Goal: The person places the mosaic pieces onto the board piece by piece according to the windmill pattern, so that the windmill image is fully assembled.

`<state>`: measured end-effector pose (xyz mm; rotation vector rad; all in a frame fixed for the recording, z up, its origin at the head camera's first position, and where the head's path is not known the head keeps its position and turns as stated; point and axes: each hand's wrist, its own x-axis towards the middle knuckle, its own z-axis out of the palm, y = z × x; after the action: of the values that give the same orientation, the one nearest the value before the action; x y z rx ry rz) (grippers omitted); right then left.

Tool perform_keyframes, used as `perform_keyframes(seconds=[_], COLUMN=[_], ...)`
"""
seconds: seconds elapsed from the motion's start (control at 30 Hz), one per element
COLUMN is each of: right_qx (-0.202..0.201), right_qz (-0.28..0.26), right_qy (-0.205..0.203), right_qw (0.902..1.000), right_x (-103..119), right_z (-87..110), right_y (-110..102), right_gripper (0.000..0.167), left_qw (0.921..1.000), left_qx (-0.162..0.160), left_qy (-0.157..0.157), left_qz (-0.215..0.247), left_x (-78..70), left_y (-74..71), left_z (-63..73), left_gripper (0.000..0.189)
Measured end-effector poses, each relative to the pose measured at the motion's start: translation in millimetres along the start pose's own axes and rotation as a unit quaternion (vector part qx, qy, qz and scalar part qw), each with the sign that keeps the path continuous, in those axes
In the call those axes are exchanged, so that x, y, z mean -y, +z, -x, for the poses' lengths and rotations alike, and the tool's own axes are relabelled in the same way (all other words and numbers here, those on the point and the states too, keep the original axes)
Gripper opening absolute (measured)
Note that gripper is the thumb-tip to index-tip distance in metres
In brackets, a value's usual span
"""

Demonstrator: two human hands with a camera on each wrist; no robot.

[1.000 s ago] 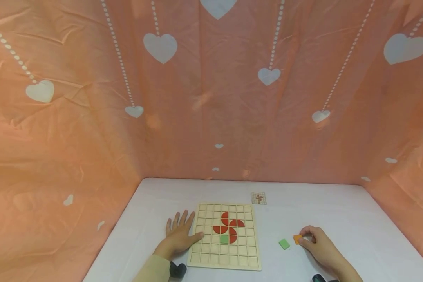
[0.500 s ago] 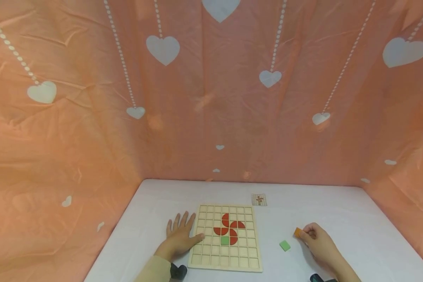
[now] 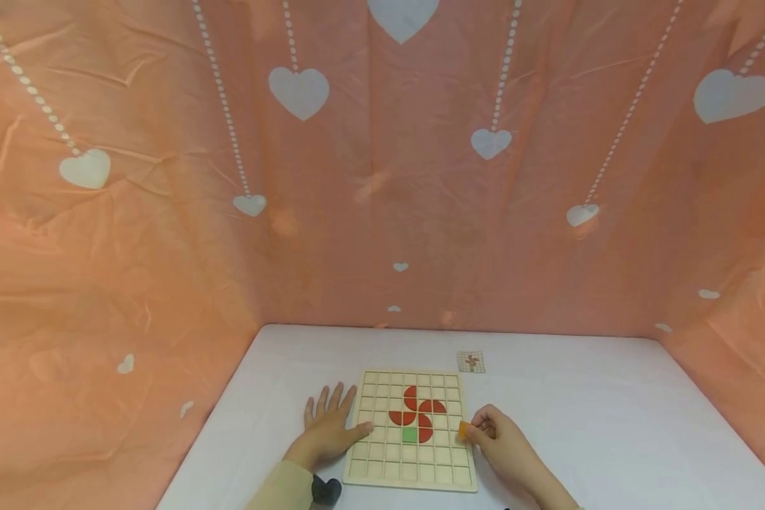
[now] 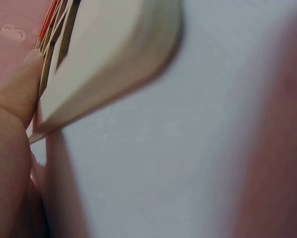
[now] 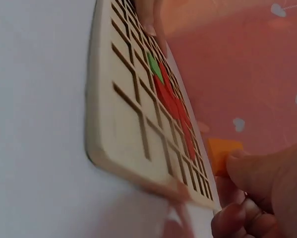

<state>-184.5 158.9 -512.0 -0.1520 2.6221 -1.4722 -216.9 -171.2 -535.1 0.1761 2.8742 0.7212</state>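
A wooden grid board [image 3: 395,471] lies on the white table. Set in its cells are red rounded pieces [image 3: 401,418] in a pinwheel shape and one green square tile [image 3: 410,435]. My left hand [image 3: 328,432] rests at the board's left edge with fingers spread, its thumb on the board. Between thumb and fingertips my right hand [image 3: 500,443] pinches an orange tile [image 3: 463,431], held over the board's right edge. The right wrist view also shows this orange tile [image 5: 222,151], gripped at one side. The loose green tile seen earlier on the table is hidden by the right hand.
Behind the board's far right corner lies a small card [image 3: 471,361] printed with a red pinwheel on a grid. A pink cloth [image 3: 382,212] with white hearts stands around the table [image 3: 580,397] at the back and sides.
My right hand has picked up the orange tile from the table and carried it left to the board's right edge. The left hand stays in place.
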Motion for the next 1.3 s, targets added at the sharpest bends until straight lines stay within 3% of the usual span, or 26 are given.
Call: perform_keyframes(seconds=[0.4,0.67,1.3], right_qx=[0.09,0.081,0.036], right_qz=[0.01,0.033,0.075], right_qy=[-0.053,-0.076,-0.074], right_qw=[0.9945,0.9932,0.9937], right_x=[11.8,27.5,28.5], right_z=[1.2,-3.8,-3.0], right_y=[34.6,50.6,76.3], right_gripper=[0.02,0.018,0.014], left_qw=[1.0,1.0,1.0], left_qx=[0.003,0.002,-0.002], left_qy=[0.004,0.004,0.004], left_qz=[0.005,0.005,0.006], left_x=[0.6,-3.3,-1.9], left_y=[-3.2,-3.4,-2.0], left_z=[0.5,-1.4,1.9], left_gripper=[0.091,0.092,0.091])
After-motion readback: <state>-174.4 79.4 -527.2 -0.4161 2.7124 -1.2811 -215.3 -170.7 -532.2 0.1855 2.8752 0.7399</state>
